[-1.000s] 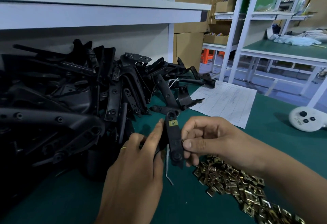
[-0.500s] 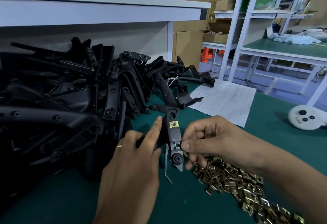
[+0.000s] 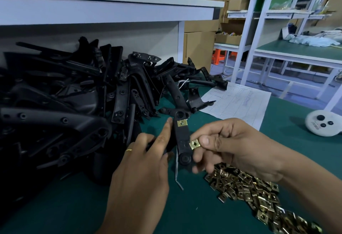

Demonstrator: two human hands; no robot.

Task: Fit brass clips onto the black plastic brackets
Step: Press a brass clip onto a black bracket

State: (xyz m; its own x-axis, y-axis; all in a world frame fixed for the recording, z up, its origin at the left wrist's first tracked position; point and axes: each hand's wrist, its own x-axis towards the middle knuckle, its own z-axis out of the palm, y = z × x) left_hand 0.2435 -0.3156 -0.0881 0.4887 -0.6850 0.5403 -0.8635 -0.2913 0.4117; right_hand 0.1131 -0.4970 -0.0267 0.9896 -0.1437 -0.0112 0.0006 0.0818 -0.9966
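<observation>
A: Where's the bracket [image 3: 182, 141]?
B: Upright between both hands, above the green worktop [image 3: 185, 213]. One clip [image 3: 182, 123] sits on its upper end; the right hand [image 3: 233, 146] pinches a second clip [image 3: 194, 144] against its middle.
A: The left hand [image 3: 142, 174]?
B: Grips the bracket's edge, forefinger straight.
A: Around it?
B: Bracket pile [image 3: 70, 108] left, loose clips [image 3: 259, 196] right, too many to count. One paper [image 3: 238, 102], one white puck [image 3: 323, 125], white shelving [image 3: 262, 21] behind.

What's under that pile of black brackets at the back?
The black brackets lie heaped on the green mat. Only mat shows at the pile's edges; whatever lies beneath the heap is covered.
</observation>
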